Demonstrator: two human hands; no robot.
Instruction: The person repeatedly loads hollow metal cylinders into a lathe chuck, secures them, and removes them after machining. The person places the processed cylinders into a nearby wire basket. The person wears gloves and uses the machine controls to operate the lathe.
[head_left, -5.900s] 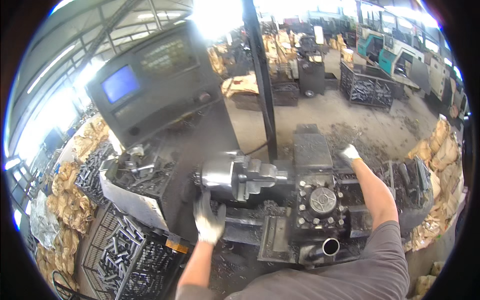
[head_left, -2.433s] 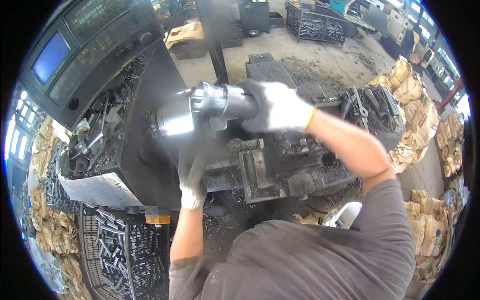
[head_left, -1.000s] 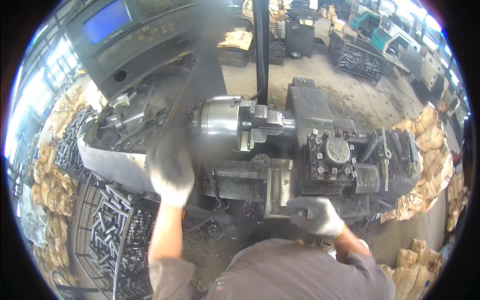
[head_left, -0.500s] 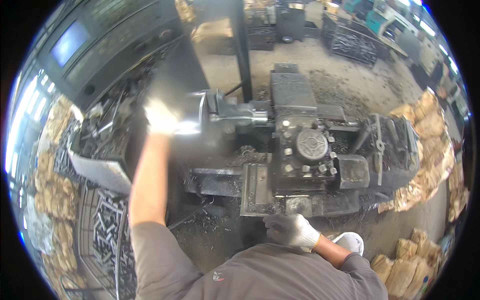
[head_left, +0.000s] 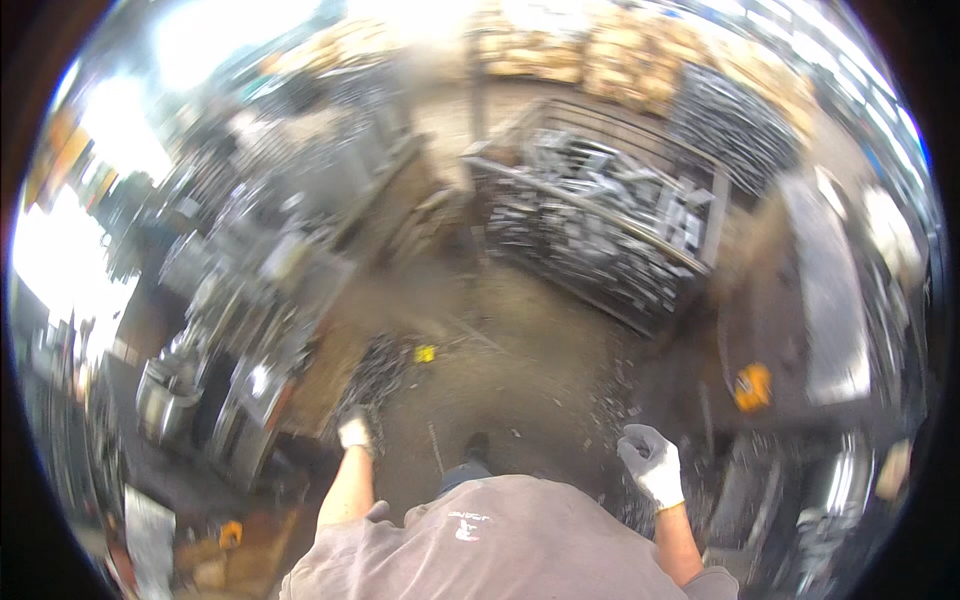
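Beside the person's right hip, the gloved right hand (head_left: 652,467) hangs with fingers half curled and no object showing; whether they meet the palm cannot be told. The left hand (head_left: 356,432), also gloved, is too blurred to show whether its fingers are apart or together. Both stand out from the body, perhaps for balance. Nearest the left hand, just beyond it, a dark heap of shavings (head_left: 380,370) lies on the floor (head_left: 530,400), near a small yellow object (head_left: 425,353). Farther ahead stands a wire bin (head_left: 600,218), its sides presumably keeping the piled metal parts (head_left: 590,165) contained. Blurred machinery (head_left: 235,320) on the left and a pale-panelled machine (head_left: 825,300) on the right edge a walkable strip leading toward the bin.
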